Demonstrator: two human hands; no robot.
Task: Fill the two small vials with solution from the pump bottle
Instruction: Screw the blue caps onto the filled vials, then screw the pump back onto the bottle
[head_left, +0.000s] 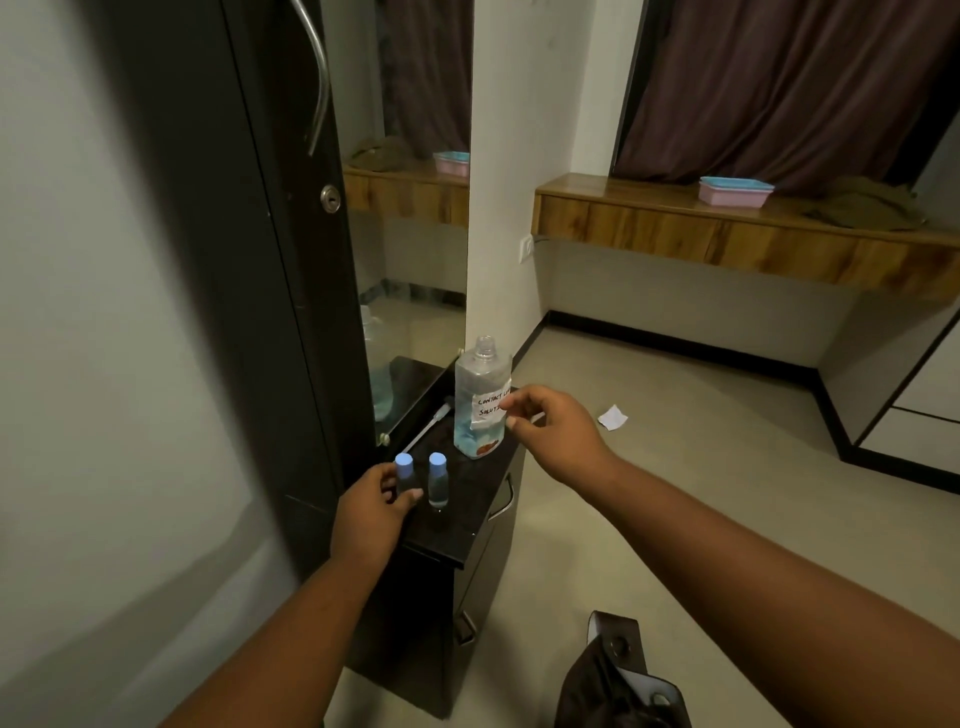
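Note:
Two small clear vials with blue caps stand on a black cabinet top (457, 535). My left hand (371, 512) is wrapped around the left vial (403, 470), fingers on its body. The right vial (438, 479) stands free beside it. Behind them is the clear bottle (480, 408) with bluish liquid and a handwritten label; its neck is uncapped. The pump head with its tube (428, 426) lies flat on the top to the bottle's left. My right hand (550, 428) hovers just right of the bottle, fingers curled near the label, holding nothing.
A dark wardrobe door (249, 260) with a mirror stands to the left. The cabinet has drawers with handles (504, 499) on its right side. A scrap of paper (613, 417) lies on the floor. A dark bag (618, 680) sits by my feet. A wooden shelf (727, 234) runs along the far wall.

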